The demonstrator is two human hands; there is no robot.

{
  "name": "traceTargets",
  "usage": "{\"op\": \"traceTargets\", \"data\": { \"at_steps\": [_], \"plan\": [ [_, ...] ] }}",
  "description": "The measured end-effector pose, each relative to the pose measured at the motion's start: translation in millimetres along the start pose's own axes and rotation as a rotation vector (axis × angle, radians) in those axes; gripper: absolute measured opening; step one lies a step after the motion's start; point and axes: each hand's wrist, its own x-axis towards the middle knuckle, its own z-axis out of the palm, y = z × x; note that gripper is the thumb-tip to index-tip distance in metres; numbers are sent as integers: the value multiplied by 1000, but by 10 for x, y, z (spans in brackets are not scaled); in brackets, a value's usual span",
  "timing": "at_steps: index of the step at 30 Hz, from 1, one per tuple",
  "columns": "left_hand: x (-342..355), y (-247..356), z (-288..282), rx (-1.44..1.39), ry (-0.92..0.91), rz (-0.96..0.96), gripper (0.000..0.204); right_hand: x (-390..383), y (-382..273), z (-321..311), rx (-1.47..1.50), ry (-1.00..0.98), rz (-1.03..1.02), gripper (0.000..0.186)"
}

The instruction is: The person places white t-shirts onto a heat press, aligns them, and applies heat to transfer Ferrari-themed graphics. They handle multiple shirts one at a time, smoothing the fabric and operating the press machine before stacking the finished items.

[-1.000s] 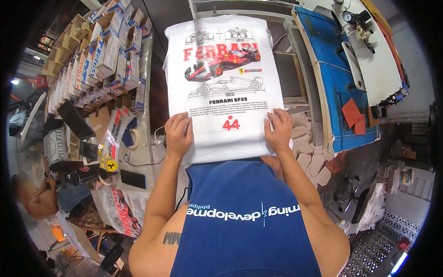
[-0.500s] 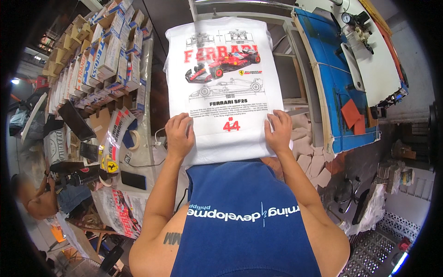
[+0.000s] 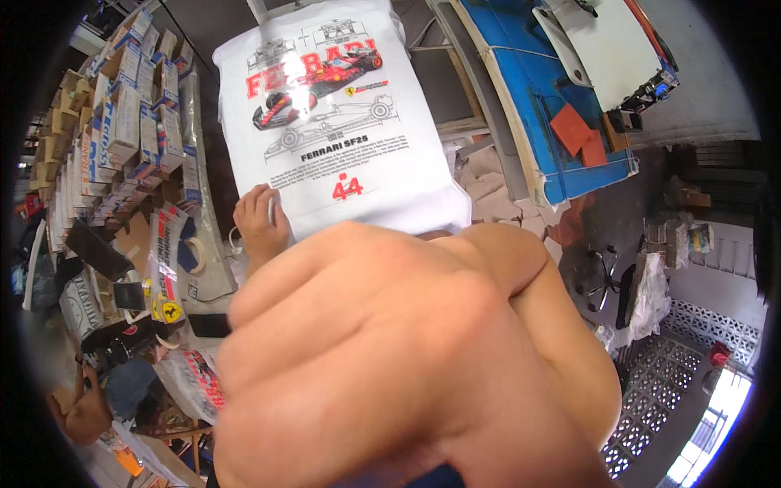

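A white printed T-shirt (image 3: 407,154) lies face up and nearly flat, its support hidden beneath; a racing-car print (image 3: 317,85) fills its upper half. The left hand (image 3: 262,220) rests at the shirt's near left corner, fingers bent and close together; whether they pinch cloth I cannot tell. The right hand (image 3: 374,350) is raised close to the camera, well above the near edge, knuckles forward and fingers folded side by side; their tips are hidden, so I cannot tell whether they grip anything.

The shirt should be light, soft and limp, quick to crease; the print may be smoother and stiffer. The plain cloth at its 2 near corners looks best to hold, clear of the print.

Left, a bench (image 3: 213,254) carries a black phone (image 3: 210,325) near its near edge. Right, 2 orange sheets (image 3: 573,130) lie toward the blue board's (image 3: 525,85) near right corner.
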Motion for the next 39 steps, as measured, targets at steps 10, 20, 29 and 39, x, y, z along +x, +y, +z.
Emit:
{"op": "traceTargets", "data": {
  "at_steps": [10, 20, 29, 39],
  "plan": [
    [54, 61, -77, -8, -26, -10, 37, 65, 50, 122, 63, 12, -25, 37],
    [31, 70, -81, -12, -39, -34, 38, 88, 165, 271, 125, 37, -49, 38],
    [26, 73, -85, -3, -46, -30, 38, 156, 202, 344, 146, 48, -86, 38],
    [3, -11, -4, -12, -15, -26, 36, 28, 346, 367, 158, -36, -91, 39]
  ]
}}
